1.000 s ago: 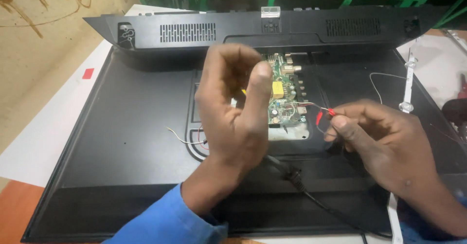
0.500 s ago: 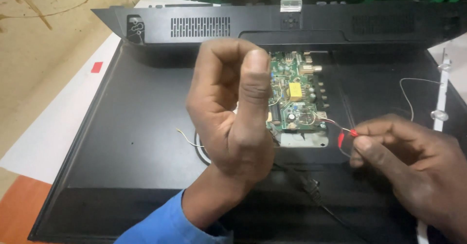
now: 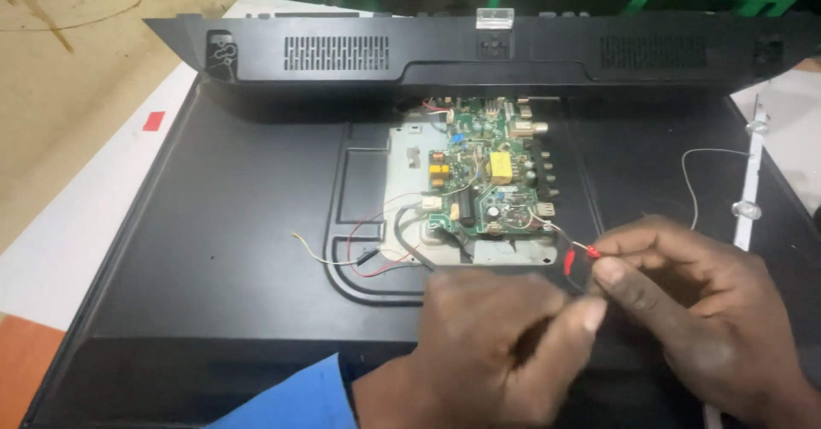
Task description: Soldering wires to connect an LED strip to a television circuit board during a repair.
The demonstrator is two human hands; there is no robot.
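Note:
An opened flat television [image 3: 214, 249] lies back-up, with a green circuit board [image 3: 487, 177] exposed on a pale metal plate. My right hand [image 3: 693, 309] pinches a thin wire with a red tip [image 3: 590, 251] just right of the board's lower corner. My left hand [image 3: 496, 343] is low in front, fingers curled. Its thumb meets the right fingertips, where a second red-tipped wire [image 3: 569, 263] runs down into its grip. Both wires lead back to the board.
The removed black back cover [image 3: 342, 53] stands propped along the television's far edge. Loose red, white and yellow wires [image 3: 359, 258] trail left of the board. A white light strip [image 3: 751, 181] and a thin grey wire [image 3: 693, 181] lie at the right. Green shelving stands behind.
My left hand has dropped from in front of the board to the near edge, uncovering the board, and now meets my right hand at the red-tipped wires. The view has shifted slightly.

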